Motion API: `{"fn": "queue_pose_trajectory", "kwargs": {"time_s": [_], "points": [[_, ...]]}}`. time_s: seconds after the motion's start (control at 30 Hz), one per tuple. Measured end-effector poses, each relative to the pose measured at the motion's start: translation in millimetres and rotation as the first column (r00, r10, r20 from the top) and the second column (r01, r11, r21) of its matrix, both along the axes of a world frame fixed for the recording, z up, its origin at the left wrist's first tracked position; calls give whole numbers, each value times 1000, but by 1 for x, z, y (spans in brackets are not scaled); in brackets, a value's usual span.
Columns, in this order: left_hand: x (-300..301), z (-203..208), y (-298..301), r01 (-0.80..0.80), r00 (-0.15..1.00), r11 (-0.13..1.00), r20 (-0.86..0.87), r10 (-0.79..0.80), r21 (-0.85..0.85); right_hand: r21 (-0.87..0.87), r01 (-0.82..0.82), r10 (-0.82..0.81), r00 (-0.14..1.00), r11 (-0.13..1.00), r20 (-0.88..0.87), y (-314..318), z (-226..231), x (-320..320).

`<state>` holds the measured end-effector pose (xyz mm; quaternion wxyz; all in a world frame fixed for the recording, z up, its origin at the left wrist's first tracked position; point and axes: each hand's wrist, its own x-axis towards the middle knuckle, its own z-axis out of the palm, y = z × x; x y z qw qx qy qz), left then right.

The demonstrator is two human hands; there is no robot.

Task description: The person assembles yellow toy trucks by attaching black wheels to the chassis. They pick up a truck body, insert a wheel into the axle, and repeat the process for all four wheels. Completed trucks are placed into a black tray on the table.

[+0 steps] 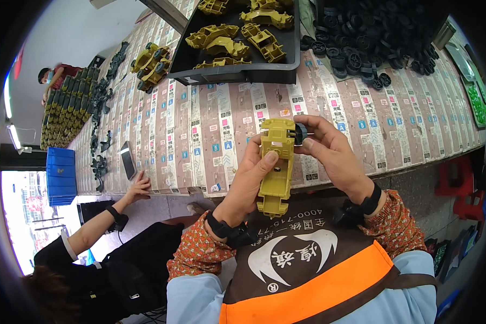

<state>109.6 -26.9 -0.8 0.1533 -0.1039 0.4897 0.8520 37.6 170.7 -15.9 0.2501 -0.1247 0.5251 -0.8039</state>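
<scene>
An olive-yellow plastic toy car body [276, 186] is held lengthwise above the table's near edge. My left hand [247, 182] is wrapped round its left side, thumb lying across the top. At the far right corner of the body is a black toy wheel [301, 134], which my right hand [338, 156] pinches between thumb and fingers. The wheel touches the body's side; whether it is seated on an axle cannot be made out. My fingers hide the body's underside.
A black crate [237, 76] of car bodies stands ahead, beside a heap of black wheels [362, 46]. Bodies with wheels [151, 65] sit left of it. A phone [128, 160] lies near a co-worker's hand [139, 187]. Red stools [459, 181] stand at the right.
</scene>
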Motion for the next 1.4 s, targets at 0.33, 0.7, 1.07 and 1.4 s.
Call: {"fn": "queue_pose_trajectory", "kwargs": {"time_s": [0.33, 0.7, 1.07, 1.4], "points": [[2, -11, 14, -52, 989, 985, -142, 29, -162, 40, 103, -103, 995, 994, 14, -6, -5, 13], [-2, -26, 28, 129, 960, 915, -182, -212, -383, 363, 69, 27, 967, 929, -254, 15, -1, 26], [-35, 5, 9, -62, 998, 996, 18, 61, 63, 700, 714, 107, 699, -35, -707, 157, -17, -163], [-37, 4, 9, -191, 978, 960, 120, 169, 207, 600, 792, 304, 547, 113, -780, 161, -39, -167]]}}
